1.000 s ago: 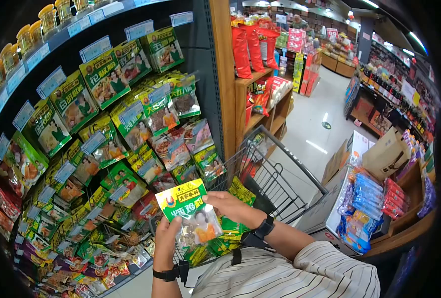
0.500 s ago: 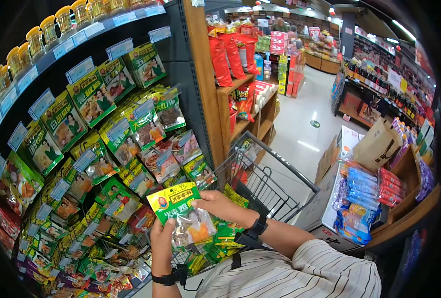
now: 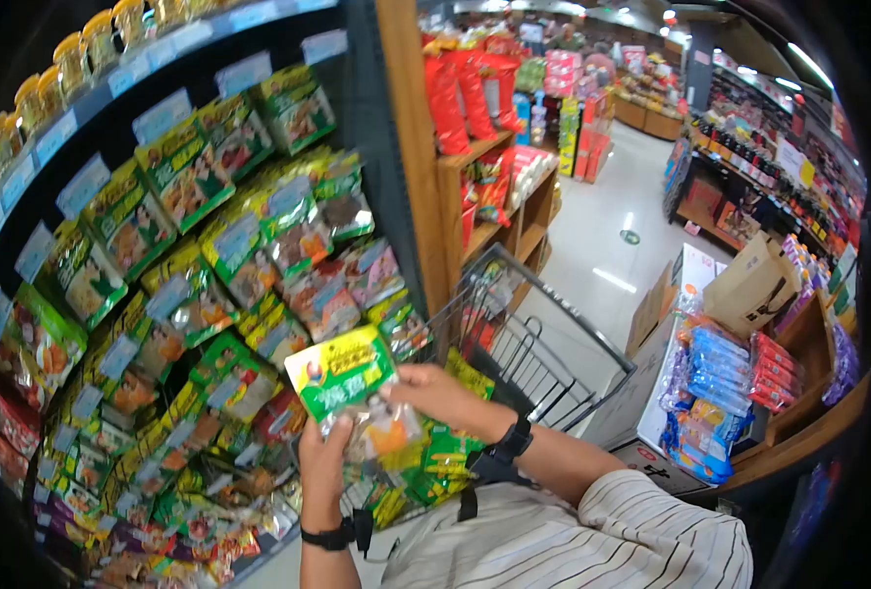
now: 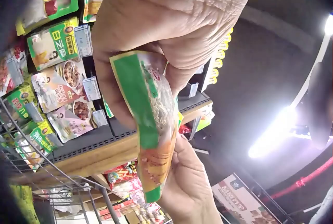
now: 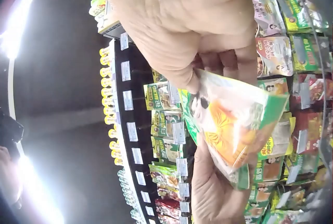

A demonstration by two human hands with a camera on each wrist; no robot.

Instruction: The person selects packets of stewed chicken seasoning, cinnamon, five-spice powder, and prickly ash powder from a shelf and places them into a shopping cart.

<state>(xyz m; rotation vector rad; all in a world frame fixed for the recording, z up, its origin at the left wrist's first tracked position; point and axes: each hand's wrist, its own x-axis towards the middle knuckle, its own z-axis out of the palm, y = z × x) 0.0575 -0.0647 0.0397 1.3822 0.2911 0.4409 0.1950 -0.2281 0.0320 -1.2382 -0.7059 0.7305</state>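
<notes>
Both hands hold one green and yellow packet with a clear lower part, above the cart's near end. My left hand pinches its lower left side, thumb on the front. My right hand grips the right edge. In the left wrist view the packet is seen nearly edge-on, with the left hand above it and the right hand below. The right wrist view shows the packet's clear part with an orange print, between the right hand and the left hand.
A rack of hanging packets fills the left, with jars on the shelf above. The shopping cart stands ahead, green packets inside. Right of it, a white box bears blue and red packs; an aisle floor runs beyond.
The view has swung slightly, shifting the rack and cart leftward over the last second. The packet has tilted a little in both hands and moved slightly left with them.
</notes>
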